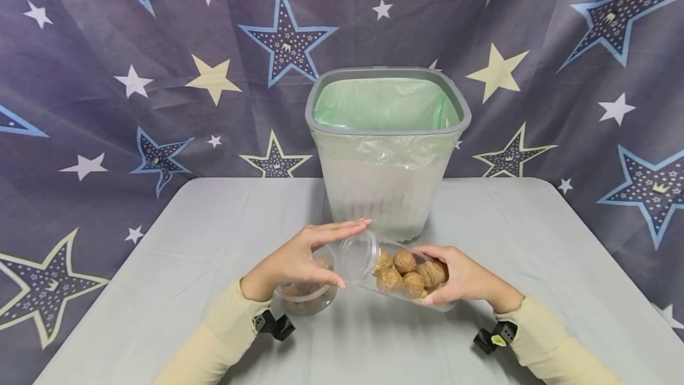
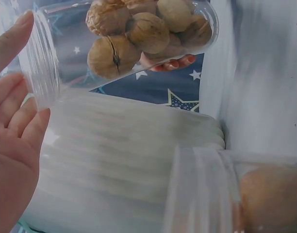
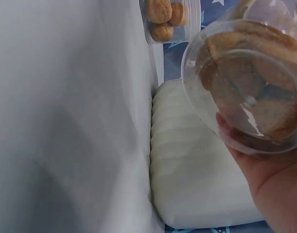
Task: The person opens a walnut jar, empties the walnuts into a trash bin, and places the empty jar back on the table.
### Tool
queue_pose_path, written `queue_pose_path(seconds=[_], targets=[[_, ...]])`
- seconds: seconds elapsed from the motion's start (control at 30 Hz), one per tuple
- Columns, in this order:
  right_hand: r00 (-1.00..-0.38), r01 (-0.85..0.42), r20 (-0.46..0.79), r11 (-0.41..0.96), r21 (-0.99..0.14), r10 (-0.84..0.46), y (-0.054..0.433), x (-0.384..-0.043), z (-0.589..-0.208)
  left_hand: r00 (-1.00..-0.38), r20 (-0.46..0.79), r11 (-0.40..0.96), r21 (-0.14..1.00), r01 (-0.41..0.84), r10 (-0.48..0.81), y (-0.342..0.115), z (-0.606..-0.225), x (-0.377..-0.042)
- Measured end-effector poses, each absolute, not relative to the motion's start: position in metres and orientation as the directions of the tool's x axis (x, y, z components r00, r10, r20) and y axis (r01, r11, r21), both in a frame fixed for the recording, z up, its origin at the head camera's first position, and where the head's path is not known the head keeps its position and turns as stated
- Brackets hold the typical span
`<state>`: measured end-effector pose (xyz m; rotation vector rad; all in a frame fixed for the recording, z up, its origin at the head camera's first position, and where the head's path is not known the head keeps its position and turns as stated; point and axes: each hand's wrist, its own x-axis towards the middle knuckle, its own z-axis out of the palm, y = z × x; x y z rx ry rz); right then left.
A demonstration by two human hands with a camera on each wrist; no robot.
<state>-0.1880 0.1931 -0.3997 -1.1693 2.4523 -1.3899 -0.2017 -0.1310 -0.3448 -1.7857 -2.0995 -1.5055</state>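
A clear plastic jar (image 1: 371, 283) holding several walnuts (image 1: 404, 261) is tilted nearly on its side above the table, ribbed end to the left. My right hand (image 1: 465, 275) grips it around the base. At the ribbed end, my left hand (image 1: 296, 257) holds the rim between thumb and fingers; I cannot tell whether a lid is on. The walnuts lie toward the base, as the left wrist view also shows. A second clear jar (image 1: 309, 306) with walnuts stands on the table beneath my left hand, which partly hides it.
Behind the jars stands a pale waste bin (image 1: 382, 189) with a grey rim and a green-tinted liner bag (image 1: 385, 103). Everything is on a table with a light grey cover (image 1: 240, 212). A star-patterned curtain (image 1: 176, 28) hangs at the back.
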Motion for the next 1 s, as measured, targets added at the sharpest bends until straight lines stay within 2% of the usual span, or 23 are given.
queue_pose_path(seconds=[0.3, 0.43, 0.63, 1.0], targets=[[-0.700, -0.601, 0.326, 0.278, -0.749, -0.636, 0.193, -0.190, -0.403, -0.450, 0.529, 0.010, 0.641, 0.768, 0.720, -0.128, -0.343, -0.199], [-0.734, -0.573, 0.310, 0.308, -0.759, -0.604, 0.191, -0.187, -0.401, -0.496, 0.524, 0.045, 0.655, 0.754, 0.693, -0.127, -0.342, -0.198], [-0.770, -0.558, 0.309, 0.355, -0.750, -0.558, 0.189, -0.185, -0.401, -0.600, 0.479, 0.106, 0.719, 0.687, 0.641, -0.125, -0.344, -0.198], [-0.796, -0.574, 0.368, 0.405, -0.712, -0.481, 0.184, -0.185, -0.407, -0.680, 0.471, 0.128, 0.763, 0.634, 0.562, -0.121, -0.346, -0.197]])
